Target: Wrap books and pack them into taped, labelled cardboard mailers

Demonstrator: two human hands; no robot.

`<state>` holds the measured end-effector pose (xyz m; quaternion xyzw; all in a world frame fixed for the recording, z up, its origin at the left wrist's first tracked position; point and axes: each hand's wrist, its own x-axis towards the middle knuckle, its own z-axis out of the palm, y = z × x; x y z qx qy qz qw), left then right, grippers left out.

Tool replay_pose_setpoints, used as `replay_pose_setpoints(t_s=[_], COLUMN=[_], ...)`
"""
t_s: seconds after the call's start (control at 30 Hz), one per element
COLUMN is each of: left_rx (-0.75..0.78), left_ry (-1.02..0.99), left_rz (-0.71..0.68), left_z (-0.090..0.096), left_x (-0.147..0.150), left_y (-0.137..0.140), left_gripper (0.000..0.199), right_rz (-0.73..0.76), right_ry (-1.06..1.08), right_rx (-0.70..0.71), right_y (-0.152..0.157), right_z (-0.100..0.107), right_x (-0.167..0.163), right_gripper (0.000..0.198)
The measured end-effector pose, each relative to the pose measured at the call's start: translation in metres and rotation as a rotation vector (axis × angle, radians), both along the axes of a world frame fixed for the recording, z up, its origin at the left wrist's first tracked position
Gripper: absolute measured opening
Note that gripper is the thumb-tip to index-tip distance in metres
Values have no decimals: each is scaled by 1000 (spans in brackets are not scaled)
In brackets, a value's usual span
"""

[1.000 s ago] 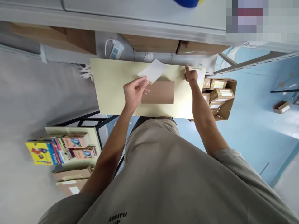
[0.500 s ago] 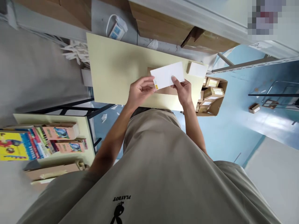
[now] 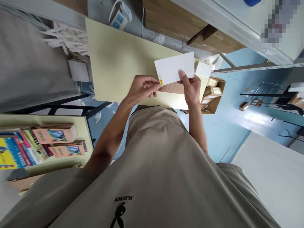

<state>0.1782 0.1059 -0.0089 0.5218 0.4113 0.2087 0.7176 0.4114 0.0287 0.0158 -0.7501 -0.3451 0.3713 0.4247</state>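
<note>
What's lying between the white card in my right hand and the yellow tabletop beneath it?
The head view shows a piece of brown cardboard there, on the yellow tabletop, partly hidden by the white card.

My bare forearms [image 3: 198, 128] angle inward, my left hand [image 3: 139, 90] holding thumb [image 3: 153, 87] and forefinger [image 3: 150, 78] close together, while my right hand [image 3: 192, 88] grips firmly, thumb on top.

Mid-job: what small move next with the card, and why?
Probably settle the left hand into a firm pinch on the card by its yellow mark: the right hand grips the other end, thumb on top, while the left's hold at that corner is unclear.
</note>
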Motion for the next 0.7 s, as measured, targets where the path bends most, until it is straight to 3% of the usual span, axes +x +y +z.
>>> replay_pose_setpoints(t_s=[0.27,0.47,0.6,0.7], left_rx=[11,33,42,55], left_ry=[-62,-72,-83,-93], left_rz=[-22,-39,-42,-43], left_z=[2,5,6,5], left_x=[-33,-53,-64,-72], left_y=[21,29,36,41], left_gripper=[45,43,41,39], right_rz=[-17,27,60,118], right_ry=[25,98,-13,-95], right_rx=[-24,-116,-153,-105], right_y=[18,30,31,25], right_z=[3,-12,-21,-7], right_x=[-28,-50,-68,-83], right_gripper=[59,64,61,52])
